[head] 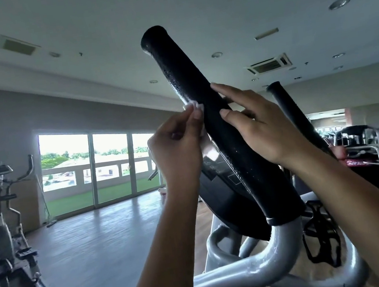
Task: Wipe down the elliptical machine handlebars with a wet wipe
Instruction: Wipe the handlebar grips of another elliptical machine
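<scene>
Left hand (pixel 178 142) pinches the white wet wipe (pixel 194 108) against the left side of the black foam handlebar (pixel 217 124), mid-grip. Right hand (pixel 258 122) opposite, fingers straight and resting on the grip's right side. Second handlebar (pixel 289 107) just behind right hand. Console (pixel 218 188) below left hand.

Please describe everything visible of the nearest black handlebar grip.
The handlebar grip is a long black sleeve, foam-like and pebbled, with small glints. It leans up and to the left, with a rounded top, and its lower end meets a grey metal tube. The left hand holds a white wipe against its left side; the right hand lays thumb and forefinger on its front.
</scene>
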